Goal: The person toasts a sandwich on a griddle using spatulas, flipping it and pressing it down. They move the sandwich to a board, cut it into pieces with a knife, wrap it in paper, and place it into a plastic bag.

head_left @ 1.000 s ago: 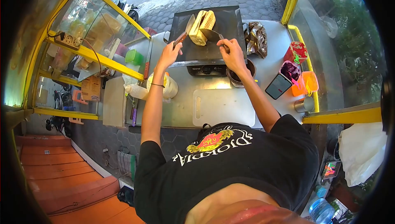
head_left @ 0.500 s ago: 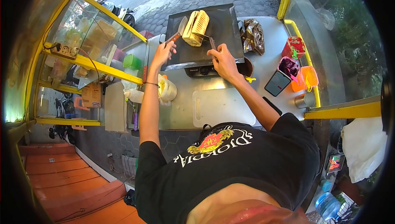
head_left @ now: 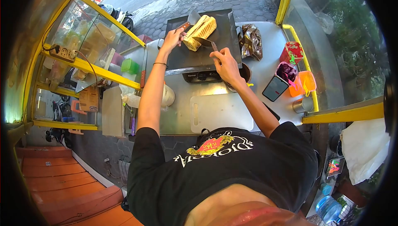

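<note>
A loaf of toasted bread [head_left: 202, 30] with dark grill stripes lies diagonally on the black griddle [head_left: 228, 54]. My left hand [head_left: 172, 40] is closed round the wooden handle of a spatula [head_left: 193, 18], whose wide metal blade is at the loaf's upper left side. From the lower right, my right hand [head_left: 226, 65] grips a knife [head_left: 203, 41] by its handle. Its dark blade lies against the loaf's near right side. Part of each handle is hidden by my fingers.
A white cutting board [head_left: 222, 112] lies on the metal counter [head_left: 178, 120] before me. A dark plastic bag [head_left: 251, 43] sits right of the griddle. Further right are a phone [head_left: 275, 88], an orange container [head_left: 306, 81] and a metal cup [head_left: 302, 105]. White tubs stand at left.
The loaf has turned clockwise on the griddle, its far end now further right. My left hand and the spatula have moved slightly right and up. The knife blade now shows broader.
</note>
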